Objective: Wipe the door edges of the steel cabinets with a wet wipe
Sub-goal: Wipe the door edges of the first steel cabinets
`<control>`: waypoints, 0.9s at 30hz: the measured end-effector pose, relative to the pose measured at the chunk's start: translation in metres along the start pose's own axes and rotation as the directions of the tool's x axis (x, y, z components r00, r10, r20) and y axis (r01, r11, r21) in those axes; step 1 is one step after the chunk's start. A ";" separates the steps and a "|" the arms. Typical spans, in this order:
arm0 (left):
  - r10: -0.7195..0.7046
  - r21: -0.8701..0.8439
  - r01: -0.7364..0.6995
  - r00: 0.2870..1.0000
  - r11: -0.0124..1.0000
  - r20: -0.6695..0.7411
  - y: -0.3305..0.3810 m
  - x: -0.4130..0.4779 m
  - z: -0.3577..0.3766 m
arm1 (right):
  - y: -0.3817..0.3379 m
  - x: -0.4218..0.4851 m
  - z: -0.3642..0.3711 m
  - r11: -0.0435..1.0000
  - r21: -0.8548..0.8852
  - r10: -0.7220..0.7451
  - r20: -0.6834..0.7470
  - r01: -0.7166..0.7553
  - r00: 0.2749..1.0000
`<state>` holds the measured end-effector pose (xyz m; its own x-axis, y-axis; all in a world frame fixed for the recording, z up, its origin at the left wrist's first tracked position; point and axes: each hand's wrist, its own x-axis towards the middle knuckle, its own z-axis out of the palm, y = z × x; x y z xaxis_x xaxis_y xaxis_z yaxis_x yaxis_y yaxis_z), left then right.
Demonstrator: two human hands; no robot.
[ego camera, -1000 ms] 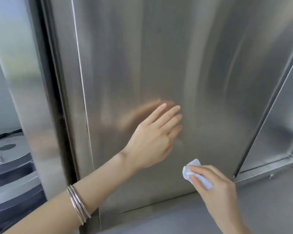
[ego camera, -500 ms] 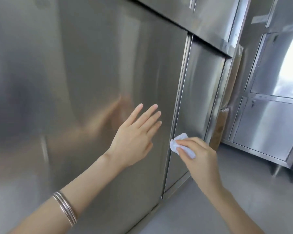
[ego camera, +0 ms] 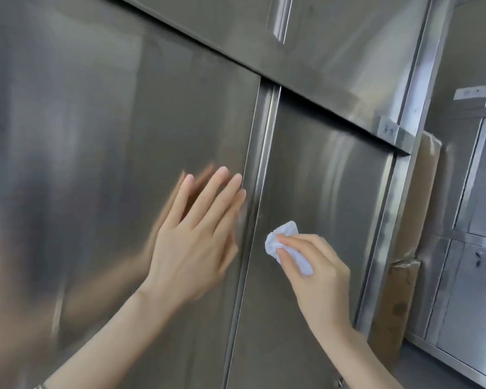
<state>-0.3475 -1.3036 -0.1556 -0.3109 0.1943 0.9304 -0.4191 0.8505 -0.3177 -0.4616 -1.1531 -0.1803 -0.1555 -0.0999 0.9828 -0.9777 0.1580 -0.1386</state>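
Brushed steel fills the view, a wall of cabinets [ego camera: 334, 51] with upper doors above a horizontal seam and two tall doors below it. On the left door [ego camera: 96, 136] the left hand [ego camera: 191, 248] lies flat, its fingers straight and close together and holding nothing. A blurred reflection of the hand meets it in the metal. The fingertips reach almost to the right side of that door. A thin bracelet [ego camera: 40, 386] shows at the bottom left, on the same arm.

Just right of the fingertips runs the door edge [ego camera: 260, 175], a narrow upright strip between the two tall doors.

The wet wipe [ego camera: 281, 237] is a small crumpled white wad at the face of the right door [ego camera: 326, 192], just beside that strip and level with the left palm. The right hand [ego camera: 317, 276] pinches it between thumb and curled fingers. Whether the wipe presses on the steel cannot be told.

Further right a brown cardboard sheet [ego camera: 421, 206] stands upright beside the cabinet's side post. Beyond it are more steel lockers [ego camera: 472, 290] with small labels on them.
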 end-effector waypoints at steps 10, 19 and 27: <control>-0.045 0.352 0.032 0.999 0.936 0.029 -0.047 0.084 -0.014 | 0.011 0.136 0.047 0.874 0.342 -0.242 -0.311 0.345 0.919; -0.008 0.377 -0.030 0.995 0.926 0.097 -0.053 0.086 -0.018 | 0.003 0.151 0.077 0.920 0.156 -0.304 -0.290 0.358 0.908; 0.090 0.376 -0.153 0.980 0.914 0.180 -0.070 0.087 -0.033 | 0.003 0.137 0.071 0.915 0.070 -0.396 -0.036 0.397 0.918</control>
<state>-0.3173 -1.3299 -0.0461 -0.4958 0.1785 0.8499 -0.6561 0.5641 -0.5013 -0.4956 -1.2366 -0.0544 0.2491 -0.1190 0.9611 -0.9663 0.0363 0.2549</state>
